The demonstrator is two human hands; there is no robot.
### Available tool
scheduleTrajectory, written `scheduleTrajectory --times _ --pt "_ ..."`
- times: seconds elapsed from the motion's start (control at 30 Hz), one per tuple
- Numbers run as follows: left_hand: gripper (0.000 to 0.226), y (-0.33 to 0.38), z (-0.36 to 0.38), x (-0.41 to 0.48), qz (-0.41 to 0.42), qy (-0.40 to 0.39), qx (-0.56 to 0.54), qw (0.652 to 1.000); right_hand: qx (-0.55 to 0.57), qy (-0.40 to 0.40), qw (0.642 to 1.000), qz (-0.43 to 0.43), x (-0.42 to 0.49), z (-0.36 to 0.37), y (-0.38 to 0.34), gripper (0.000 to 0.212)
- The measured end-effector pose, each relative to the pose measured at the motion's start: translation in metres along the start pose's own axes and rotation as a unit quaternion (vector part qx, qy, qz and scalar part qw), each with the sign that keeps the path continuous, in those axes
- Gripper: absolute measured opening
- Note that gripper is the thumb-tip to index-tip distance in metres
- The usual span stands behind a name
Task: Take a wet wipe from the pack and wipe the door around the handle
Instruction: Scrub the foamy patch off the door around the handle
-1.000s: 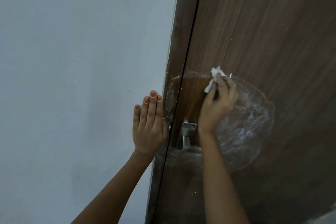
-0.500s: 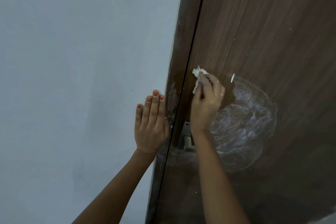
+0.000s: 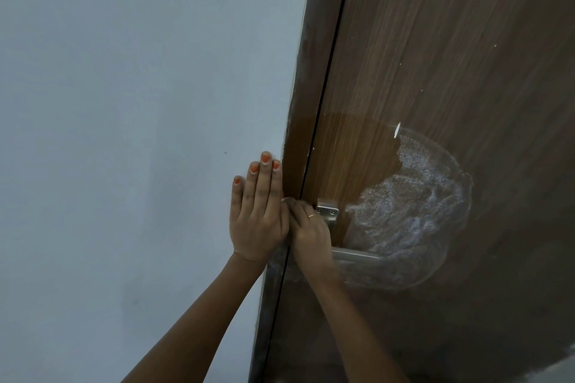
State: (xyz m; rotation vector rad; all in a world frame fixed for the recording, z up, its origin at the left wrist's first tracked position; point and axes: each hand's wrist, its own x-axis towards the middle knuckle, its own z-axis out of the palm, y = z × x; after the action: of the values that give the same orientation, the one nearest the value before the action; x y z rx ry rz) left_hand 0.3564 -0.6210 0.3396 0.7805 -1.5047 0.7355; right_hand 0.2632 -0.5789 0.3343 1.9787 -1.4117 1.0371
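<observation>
A brown wooden door (image 3: 435, 71) fills the right side. A metal lever handle (image 3: 354, 253) with its mounting plate (image 3: 327, 213) sits near the door's left edge. A white, foamy smear (image 3: 413, 211) covers the door to the right of the handle; the wood above and left of the handle looks darker and wet. My right hand (image 3: 308, 230) is curled against the door edge just left of the handle plate, closed on the wet wipe (image 3: 284, 199), of which only a sliver shows. My left hand (image 3: 256, 214) lies flat, fingers together, on the wall beside the door frame.
A pale grey wall (image 3: 140, 134) takes up the left half. The dark door frame (image 3: 298, 121) runs diagonally between wall and door, with a thin gap line. A patch of light floor (image 3: 553, 367) shows at the bottom right.
My right hand has swept down and left with the wipe, from above the handle to the door edge beside the handle plate, clearing the smear there. My left hand stays flat on the wall.
</observation>
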Motion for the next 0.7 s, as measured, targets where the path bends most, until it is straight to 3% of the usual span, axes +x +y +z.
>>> scheduleTrajectory --times 0.07,0.27,0.5,0.7 --pt "0.052 0.0 0.0 0.0 -0.002 -0.002 -0.003 1.0 0.008 0.015 1.0 0.022 0.006 -0.008 0.004 0.03" --pt "0.053 0.0 -0.002 0.001 0.001 -0.005 -0.005 1.0 0.009 0.192 0.978 0.086 0.064 -0.024 0.012 0.02" --pt "0.052 0.0 -0.001 0.001 0.0 -0.003 -0.008 1.0 -0.015 0.089 0.995 0.051 0.018 -0.013 0.01 0.028" --pt "0.053 0.0 -0.002 0.001 -0.001 -0.002 -0.006 1.0 0.001 0.192 0.975 0.112 0.061 -0.032 0.016 0.02"
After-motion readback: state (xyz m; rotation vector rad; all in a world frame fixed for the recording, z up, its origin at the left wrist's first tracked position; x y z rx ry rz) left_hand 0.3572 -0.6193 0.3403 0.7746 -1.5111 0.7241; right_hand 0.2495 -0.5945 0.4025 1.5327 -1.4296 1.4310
